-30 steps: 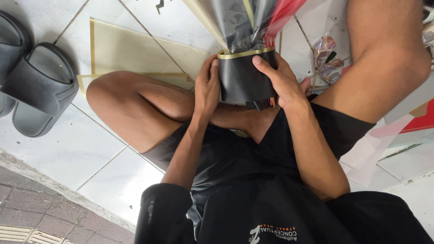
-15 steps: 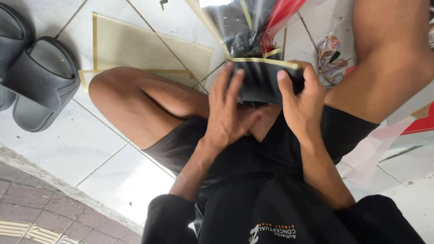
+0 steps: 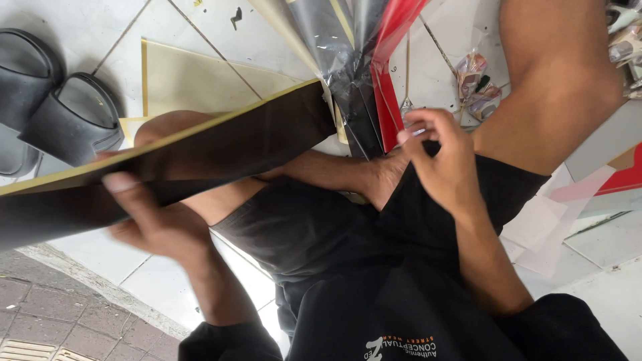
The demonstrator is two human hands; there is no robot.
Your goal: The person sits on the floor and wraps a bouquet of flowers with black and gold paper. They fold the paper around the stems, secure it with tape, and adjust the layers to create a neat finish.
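The left hand grips a long black sheet stretching across the frame's left; the right hand pinches wrapping paper at upper centre.

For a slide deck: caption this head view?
Seated cross-legged, left hand pulls out a black gold-edged sheet while right hand grips the wrapped bundle.
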